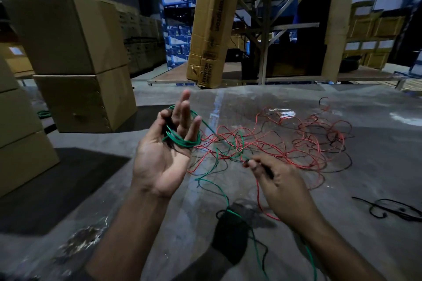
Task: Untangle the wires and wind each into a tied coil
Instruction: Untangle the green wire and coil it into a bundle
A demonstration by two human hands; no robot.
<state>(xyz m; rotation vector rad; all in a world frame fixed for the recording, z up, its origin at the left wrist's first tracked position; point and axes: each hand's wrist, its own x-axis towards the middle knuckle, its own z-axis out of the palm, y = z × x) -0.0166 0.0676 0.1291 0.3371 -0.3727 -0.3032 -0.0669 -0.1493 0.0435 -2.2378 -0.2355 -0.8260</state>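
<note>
My left hand (pixel 166 150) is raised palm up with straight, spread fingers. Several loops of green wire (pixel 182 140) are wound around those fingers. From the loops the green wire runs right and down across the floor into a loose tangle of red wire (pixel 296 143). My right hand (pixel 278 187) is lower and to the right, pinching wire between thumb and fingertips at the tangle's near edge. A red strand and a green strand trail from it toward me. A black wire (pixel 392 210) lies apart at the right.
The wires lie on a grey concrete floor (pixel 376 166). Stacked cardboard boxes (pixel 75 64) stand at the left, a tall leaning carton (pixel 212 29) and metal shelving (pixel 274 29) behind. A small green coil (pixel 43 113) lies beside the boxes.
</note>
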